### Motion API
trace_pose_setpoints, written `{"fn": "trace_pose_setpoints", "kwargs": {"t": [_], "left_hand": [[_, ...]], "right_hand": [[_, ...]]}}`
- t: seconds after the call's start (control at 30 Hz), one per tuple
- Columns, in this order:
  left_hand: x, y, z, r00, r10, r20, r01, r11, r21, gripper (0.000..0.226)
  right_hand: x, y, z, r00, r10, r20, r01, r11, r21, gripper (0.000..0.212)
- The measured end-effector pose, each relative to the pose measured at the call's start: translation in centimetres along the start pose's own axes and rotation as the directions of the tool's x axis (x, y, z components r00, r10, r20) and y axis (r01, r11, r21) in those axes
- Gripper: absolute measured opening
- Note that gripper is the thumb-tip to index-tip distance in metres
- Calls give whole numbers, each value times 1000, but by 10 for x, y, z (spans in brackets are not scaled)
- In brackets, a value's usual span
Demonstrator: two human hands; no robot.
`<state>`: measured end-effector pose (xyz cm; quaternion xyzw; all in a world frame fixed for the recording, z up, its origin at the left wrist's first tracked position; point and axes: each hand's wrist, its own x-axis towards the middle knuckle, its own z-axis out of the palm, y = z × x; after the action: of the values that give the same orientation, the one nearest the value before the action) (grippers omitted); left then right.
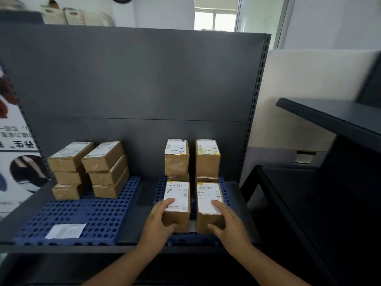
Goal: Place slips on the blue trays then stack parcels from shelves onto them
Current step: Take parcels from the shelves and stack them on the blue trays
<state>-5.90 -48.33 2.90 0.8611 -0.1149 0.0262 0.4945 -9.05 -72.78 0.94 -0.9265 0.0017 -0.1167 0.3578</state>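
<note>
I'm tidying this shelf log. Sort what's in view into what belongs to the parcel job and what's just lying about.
Job:
left blue tray
right blue tray
slip
stacked parcels
two front parcels, one under the left hand, one under the right hand

Lying about:
poster
boxes on top of the shelf unit
dark desk

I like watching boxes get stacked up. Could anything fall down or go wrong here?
Maybe. The left hand and right hand each hold a brown cardboard parcel at the front edge of the right blue perforated tray, so a slip could tip one off the dark grey shelf. The tall rear parcel stacks might topple if bumped. The loose white paper slip on the left tray could slide away.
</note>
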Motion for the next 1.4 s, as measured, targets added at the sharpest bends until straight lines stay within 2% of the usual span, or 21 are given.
{"fn": "trace_pose_setpoints", "kwargs": {"t": [0.3,0.43,0.57,0.67,0.83,0.97,1.07,1.2,1.4], "left_hand": [[10,3,2,1000,-5,0,5,998,61,76],[7,6,1,999,-27,-21,28,999,42,79],[-2,10,-5,999,-30,24,30,999,25,81],[-7,15,-16,999,23,35,-24,999,31,80],[-14,30,-40,996,82,46,-86,992,94,80],[-27,48,-58,971,235,39,-238,955,178,78],[-37,68,-65,918,393,48,-395,903,171,77],[-56,103,-61,811,570,130,-584,802,125,78],[-102,188,-40,589,782,206,-789,611,-65,82]], "right_hand": [[12,1,4,1000,-26,8,25,998,55,80],[11,-3,0,1000,3,9,-4,996,88,89],[1,-9,-8,999,35,12,-36,994,103,93],[-8,-19,-18,999,45,-16,-43,992,116,94],[-37,-48,-38,988,96,-119,-93,995,28,89],[-72,-81,-57,974,108,-198,-121,991,-58,83],[-102,-109,-75,952,98,-290,-137,984,-118,80],[-153,-141,-104,896,96,-433,-188,967,-173,78],[-254,-186,-172,770,102,-630,-318,918,-239,80]]}}
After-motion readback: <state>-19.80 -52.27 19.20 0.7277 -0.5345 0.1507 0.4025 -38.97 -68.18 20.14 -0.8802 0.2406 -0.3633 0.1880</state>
